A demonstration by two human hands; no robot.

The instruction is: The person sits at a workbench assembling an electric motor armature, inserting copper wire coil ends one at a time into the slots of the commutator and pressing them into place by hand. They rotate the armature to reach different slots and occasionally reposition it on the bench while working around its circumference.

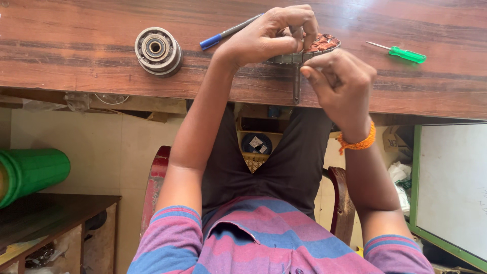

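A round metal motor stator (315, 48) with copper-coloured windings rests on the wooden table (91, 56), its shaft pointing toward me over the table's edge. My left hand (271, 35) curls over the stator from the left, fingers pinching at its top. My right hand (341, 83) grips the stator's near rim, an orange thread band on that wrist. Most of the stator is hidden by both hands.
A round metal bearing housing (158, 50) lies on the table to the left. A blue pen (225, 33) sits behind my left hand, a green-handled screwdriver (401, 53) to the right. A green cylinder (30, 172) and a green-framed board (449, 187) flank my chair.
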